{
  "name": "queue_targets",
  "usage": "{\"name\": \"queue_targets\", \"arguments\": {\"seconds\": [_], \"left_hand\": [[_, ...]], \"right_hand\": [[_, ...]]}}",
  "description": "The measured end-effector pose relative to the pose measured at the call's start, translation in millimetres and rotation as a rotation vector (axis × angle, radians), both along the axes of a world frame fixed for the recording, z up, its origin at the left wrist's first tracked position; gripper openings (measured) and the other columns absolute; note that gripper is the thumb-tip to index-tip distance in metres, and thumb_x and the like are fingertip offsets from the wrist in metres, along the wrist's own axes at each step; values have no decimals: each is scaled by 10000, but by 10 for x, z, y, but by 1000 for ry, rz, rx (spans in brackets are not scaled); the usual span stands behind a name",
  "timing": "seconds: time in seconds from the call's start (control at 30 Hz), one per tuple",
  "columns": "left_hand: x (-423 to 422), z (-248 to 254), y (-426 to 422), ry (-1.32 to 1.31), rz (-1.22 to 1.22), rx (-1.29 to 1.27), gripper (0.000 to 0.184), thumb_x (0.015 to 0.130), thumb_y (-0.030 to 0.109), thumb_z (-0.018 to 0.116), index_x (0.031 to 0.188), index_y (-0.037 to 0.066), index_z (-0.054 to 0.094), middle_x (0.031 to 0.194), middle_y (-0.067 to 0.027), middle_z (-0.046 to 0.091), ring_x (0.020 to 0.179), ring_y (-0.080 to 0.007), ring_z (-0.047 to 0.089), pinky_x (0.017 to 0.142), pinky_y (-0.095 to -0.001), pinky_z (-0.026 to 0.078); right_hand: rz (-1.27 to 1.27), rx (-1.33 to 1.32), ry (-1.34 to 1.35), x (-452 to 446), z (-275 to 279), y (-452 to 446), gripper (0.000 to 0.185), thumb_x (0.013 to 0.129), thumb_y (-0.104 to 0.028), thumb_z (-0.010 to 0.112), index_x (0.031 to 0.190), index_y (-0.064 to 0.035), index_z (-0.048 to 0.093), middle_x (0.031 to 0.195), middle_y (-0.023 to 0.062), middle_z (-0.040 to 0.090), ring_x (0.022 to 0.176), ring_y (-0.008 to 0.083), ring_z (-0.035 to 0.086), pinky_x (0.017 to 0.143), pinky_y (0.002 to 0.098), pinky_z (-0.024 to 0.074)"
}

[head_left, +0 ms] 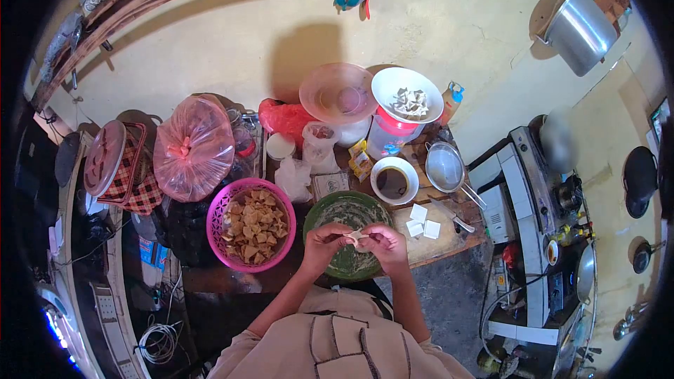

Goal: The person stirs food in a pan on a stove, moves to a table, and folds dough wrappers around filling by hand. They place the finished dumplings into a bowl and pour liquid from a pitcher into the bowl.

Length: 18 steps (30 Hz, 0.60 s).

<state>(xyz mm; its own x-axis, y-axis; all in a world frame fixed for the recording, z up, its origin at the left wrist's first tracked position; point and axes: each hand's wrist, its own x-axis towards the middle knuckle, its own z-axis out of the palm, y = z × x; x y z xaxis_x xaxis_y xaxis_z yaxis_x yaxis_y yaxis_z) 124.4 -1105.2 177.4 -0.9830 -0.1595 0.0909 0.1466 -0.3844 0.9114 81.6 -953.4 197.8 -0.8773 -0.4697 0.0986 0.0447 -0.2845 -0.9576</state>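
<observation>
Left hand (327,244) and right hand (385,245) pinch a small, pale, soft piece (357,236) above the round, paste-smeared green bowl (341,267).

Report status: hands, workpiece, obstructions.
Left hand and right hand both pinching small pale piece. Piece held above green bowl. Knife and white squares off to the right, outside the work.

Blurred object (559,142) by stove (528,158), perhaps a pan, piece (357,236) partly hidden by hands (327,245) (387,245)
</observation>
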Motion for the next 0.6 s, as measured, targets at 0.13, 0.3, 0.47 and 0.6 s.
{"name": "queue_targets", "arguments": {"seconds": [0.13,0.3,0.47,0.6], "left_hand": [[-13,34,-39,74,-19,-174,161,717,-28,644,869,0,601,860,-45,588,772,-95,555,686,-217,454],[-9,108,-54,25,-74,-223,159,721,-26,646,871,-2,597,861,-41,584,776,-79,547,663,-205,455],[1,67,-36,-111,-52,-211,153,718,-14,655,858,-7,594,874,-35,580,789,-78,548,667,-209,457],[-80,-8,7,-27,43,-251,156,720,4,661,860,-4,592,853,-32,581,788,-79,550,678,-210,453]], "right_hand": [[61,57,3,-27,-28,54,175,773,56,567,935,18,514,890,67,550,823,123,554,739,247,460],[102,35,69,-52,104,94,303,770,73,560,1038,-22,455,903,53,533,847,108,535,749,229,435],[83,170,96,-56,154,97,392,736,89,588,1075,-34,433,926,57,528,882,119,536,770,247,453],[-34,281,234,-86,177,92,413,724,84,604,1089,-23,443,945,55,533,887,122,540,781,252,463]]}}
